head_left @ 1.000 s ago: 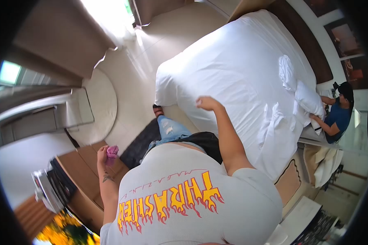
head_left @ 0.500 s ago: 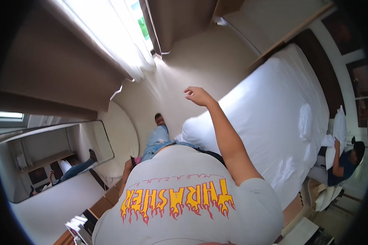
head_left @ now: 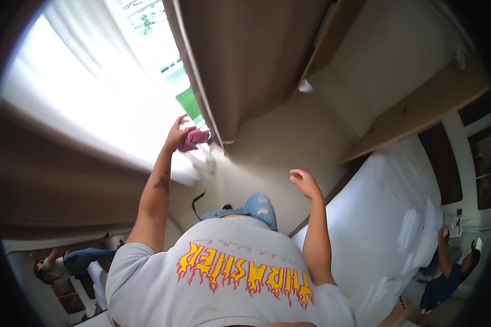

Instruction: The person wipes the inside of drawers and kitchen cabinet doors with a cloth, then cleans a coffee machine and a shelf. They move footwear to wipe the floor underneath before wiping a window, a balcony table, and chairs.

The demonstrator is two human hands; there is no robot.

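Raised from beside the hip, left hand (head_left: pixel 178 134) now pinches the pink cloth (head_left: pixel 194 138) bunched just beyond its fingers, by the sheer curtain (head_left: pixel 93 103); right hand (head_left: pixel 303 182) hangs loosely spread.

pink cloth (head_left: pixel 195 138) half buried in left hand (head_left: pixel 175 137), co-worker (head_left: pixel 437 289) — cut by edge

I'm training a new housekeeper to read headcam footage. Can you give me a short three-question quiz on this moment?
1. Multiple choice: what does the left hand hold? A) a pillow B) a pink cloth C) a phone
2. True or false: the right hand rests on the white bed.
3. Fill in: the left hand is up at the ___, next to the brown curtain.

Key
1. B.
2. False: it is open and empty, in the air over the floor, apart from the bed.
3. sheer white curtain.
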